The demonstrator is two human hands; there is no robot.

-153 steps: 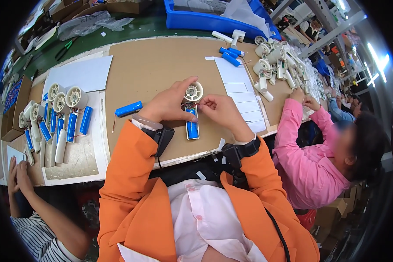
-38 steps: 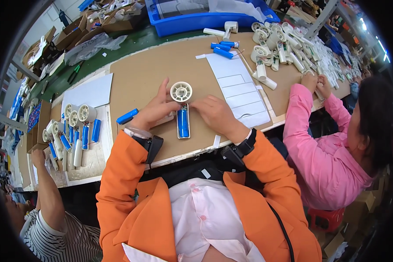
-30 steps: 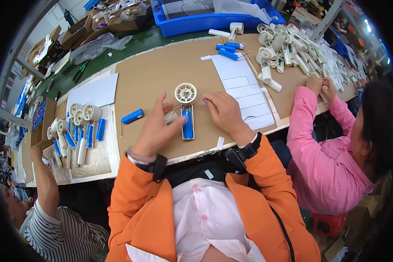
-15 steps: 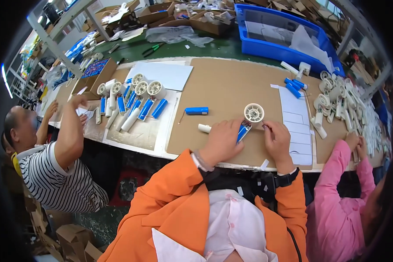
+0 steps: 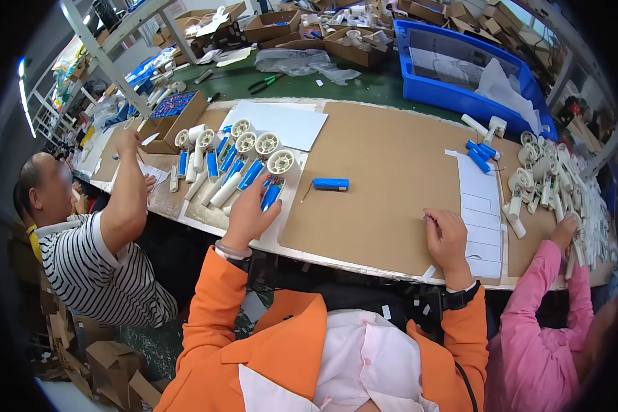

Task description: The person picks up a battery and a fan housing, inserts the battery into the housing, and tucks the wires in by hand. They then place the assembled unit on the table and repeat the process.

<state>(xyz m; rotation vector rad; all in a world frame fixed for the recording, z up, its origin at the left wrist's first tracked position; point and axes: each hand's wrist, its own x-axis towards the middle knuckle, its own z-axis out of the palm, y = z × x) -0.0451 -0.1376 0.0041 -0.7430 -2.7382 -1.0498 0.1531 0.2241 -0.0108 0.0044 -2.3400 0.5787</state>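
Observation:
My left hand [image 5: 248, 214] is closed around a white round-headed housing [image 5: 281, 162] with a spoked opening. Wires and a blue cylindrical battery [image 5: 271, 196] show below its head. It is at the right end of a group of similar housings [image 5: 246, 143], several of them with blue batteries alongside white handles. Over the brown board, my right hand [image 5: 448, 237] has its thumb and forefinger pinched together; whatever small thing is between them is too small to make out. Between my hands, a single blue battery [image 5: 331, 185] with a thin wire lies on the board.
A printed white sheet [image 5: 479, 223] lies right of the board, with loose blue batteries [image 5: 481, 158] above it. White parts [image 5: 539, 168] are heaped before a co-worker in pink [image 5: 539, 316]. Another in stripes [image 5: 110, 271] sits left. A blue bin [image 5: 432, 88] and green-handled pliers [image 5: 264, 84] are behind.
My left hand has carried the housing with its battery leftward to the group, away from my right hand. My right hand remains over the board, still pinched. The view has shifted slightly.

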